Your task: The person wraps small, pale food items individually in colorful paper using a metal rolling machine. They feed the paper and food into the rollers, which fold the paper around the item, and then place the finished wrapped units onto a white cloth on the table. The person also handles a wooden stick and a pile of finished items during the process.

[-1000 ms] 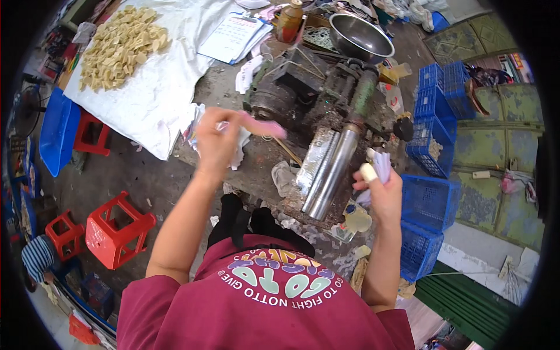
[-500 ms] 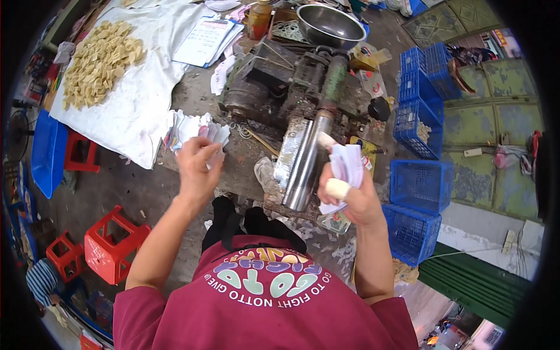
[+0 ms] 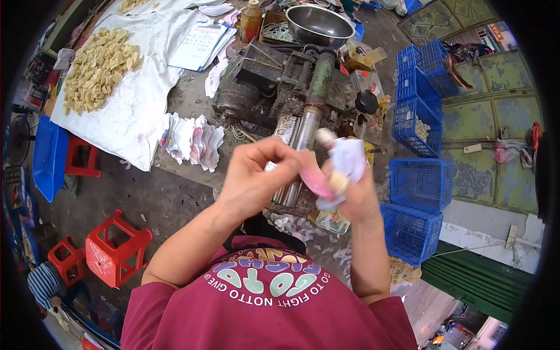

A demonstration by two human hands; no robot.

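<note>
Decent brightness, fairly even, soft shadows. White cloth (image 3: 134,125) at 10 o'clock brightest, near washed out; floor (image 3: 166,192) at 9 dimmer. Glare on steel bowl (image 3: 321,20) toward 12 and metal roller (image 3: 307,127) just off centre at 1. Right grip (image 3: 359,195), 3–4 o'clock, motion-blurred, its pale pieces (image 3: 349,156) smeared; left grip (image 3: 256,172) sharper. Fisheye: black rim, corners dark, green shutter (image 3: 466,291) at 4 bowed, outer edges soft.

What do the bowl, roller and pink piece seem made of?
Bowl: shiny metal, likely stainless steel, from its reflections.
Roller: smooth bare metal, probably steel; light streaks along it.
Pink piece: matte, curved, thin, perhaps fabric or foam; blur leaves that open.
</note>
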